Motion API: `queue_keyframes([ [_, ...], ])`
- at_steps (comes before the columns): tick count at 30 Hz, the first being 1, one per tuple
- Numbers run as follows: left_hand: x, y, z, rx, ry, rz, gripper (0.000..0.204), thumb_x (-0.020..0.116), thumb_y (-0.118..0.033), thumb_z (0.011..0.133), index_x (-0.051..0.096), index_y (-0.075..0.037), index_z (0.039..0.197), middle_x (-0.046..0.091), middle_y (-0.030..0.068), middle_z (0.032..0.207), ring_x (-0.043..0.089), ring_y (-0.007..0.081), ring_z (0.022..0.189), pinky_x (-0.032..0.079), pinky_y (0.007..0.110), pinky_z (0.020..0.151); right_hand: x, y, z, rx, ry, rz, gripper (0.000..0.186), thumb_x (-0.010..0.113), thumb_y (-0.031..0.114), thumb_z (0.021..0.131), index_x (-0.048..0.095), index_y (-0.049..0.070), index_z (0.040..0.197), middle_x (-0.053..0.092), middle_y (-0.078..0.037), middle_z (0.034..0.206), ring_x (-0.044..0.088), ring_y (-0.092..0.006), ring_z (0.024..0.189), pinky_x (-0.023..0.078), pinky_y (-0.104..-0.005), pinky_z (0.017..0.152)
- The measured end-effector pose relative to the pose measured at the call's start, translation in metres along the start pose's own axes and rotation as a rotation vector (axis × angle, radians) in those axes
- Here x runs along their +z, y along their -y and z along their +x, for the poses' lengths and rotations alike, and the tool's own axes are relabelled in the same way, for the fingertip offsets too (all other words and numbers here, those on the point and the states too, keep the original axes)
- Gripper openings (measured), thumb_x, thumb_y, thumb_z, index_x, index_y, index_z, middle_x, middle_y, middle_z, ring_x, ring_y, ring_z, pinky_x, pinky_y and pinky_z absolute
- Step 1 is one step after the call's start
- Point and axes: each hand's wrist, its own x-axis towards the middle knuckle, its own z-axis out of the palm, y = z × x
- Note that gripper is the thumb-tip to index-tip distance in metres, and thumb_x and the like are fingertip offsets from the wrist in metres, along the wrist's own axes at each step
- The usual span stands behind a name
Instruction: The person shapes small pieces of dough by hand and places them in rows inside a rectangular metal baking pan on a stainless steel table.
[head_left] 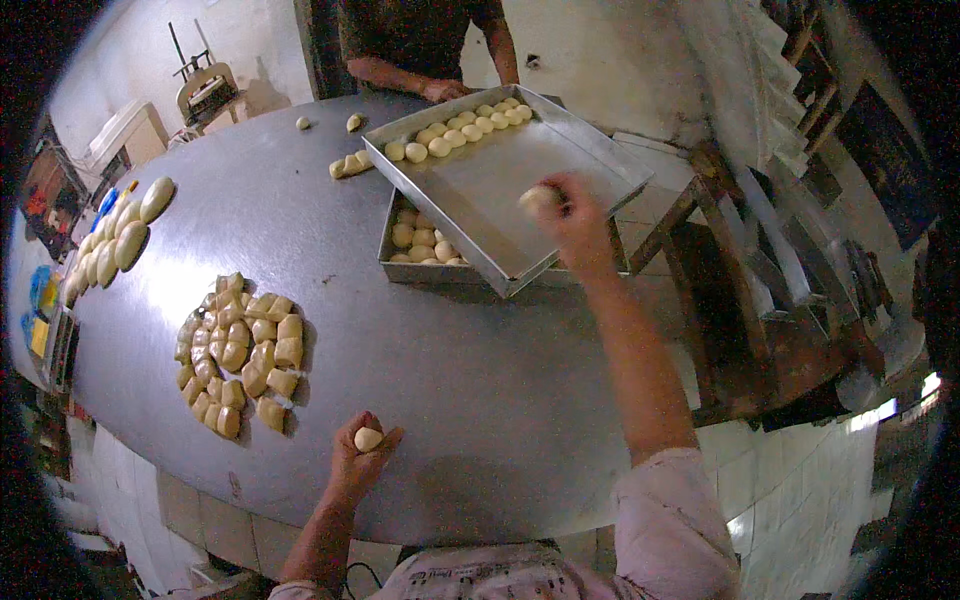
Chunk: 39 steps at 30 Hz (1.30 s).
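Right now the left hand (356, 462) curls loosely around a dough ball (368, 440) near the close edge of the metal table (430, 350). Over the upper tray (480, 195), the blurred right hand (578, 215) has its fingers closed on a second ball (537, 201). Rows of balls (439, 147) line that tray's far side; it sits askew on a lower tray (430, 272). Cut dough pieces (235, 352) lie on the table, beyond the left hand and to its left.
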Motion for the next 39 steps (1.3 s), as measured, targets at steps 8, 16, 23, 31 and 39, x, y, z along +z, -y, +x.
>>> queue_keyframes([
  [8,-0.054,0.022,0.009,0.048,-0.173,0.053,0.024,0.067,-0.014,0.076,0.045,-0.007,0.08,0.042,-0.0028,0.07,0.044,0.0058,0.063,0.038,0.021,0.053,-0.036,-0.016,-0.05,0.223,-0.432,-0.178,0.025,0.053,0.024,0.083,0.06,0.007,0.1,0.059,-0.015,0.099,0.056,-0.0307,0.096,0.044,-0.0423,0.083],
  [16,0.029,-0.053,0.165,0.573,0.009,0.848,0.033,0.062,-0.01,0.065,0.05,0.0,0.094,0.032,0.0134,0.135,0.054,0.0371,0.098,0.046,0.042,0.077,-0.007,-0.135,-0.089,0.328,0.029,-0.772,0.023,0.051,0.011,0.08,0.057,-0.002,0.098,0.054,-0.024,0.104,0.047,-0.0382,0.104,0.036,-0.0417,0.093],
  [23,0.033,-0.045,0.159,0.586,0.038,1.043,0.035,0.063,-0.011,0.066,0.05,0.002,0.096,0.035,0.016,0.133,0.055,0.0377,0.094,0.048,0.043,0.076,0.001,-0.138,-0.112,0.328,-0.198,-0.526,0.023,0.044,0.012,0.083,0.056,-0.004,0.096,0.055,-0.023,0.097,0.051,-0.0385,0.095,0.04,-0.0442,0.084],
  [31,0.025,-0.031,0.103,0.567,0.027,0.942,0.042,0.067,-0.023,0.07,0.047,0.001,0.099,0.043,0.0183,0.122,0.054,0.0359,0.096,0.047,0.043,0.077,-0.002,-0.137,-0.16,0.416,-0.102,-0.659,0.026,0.043,0.018,0.086,0.057,0.001,0.1,0.058,-0.02,0.097,0.052,-0.0388,0.093,0.04,-0.0448,0.085],
  [39,0.062,-0.005,-0.035,-0.264,0.414,-0.65,0.041,0.038,-0.041,0.092,0.049,-0.007,0.113,0.052,0.005,0.109,0.048,0.0163,0.1,0.035,0.03,0.09,0.074,0.076,-0.21,0.055,0.139,0.132,0.032,0.047,0.019,0.087,0.051,0.004,0.115,0.049,-0.015,0.119,0.046,-0.0286,0.109,0.034,-0.0391,0.094],
])
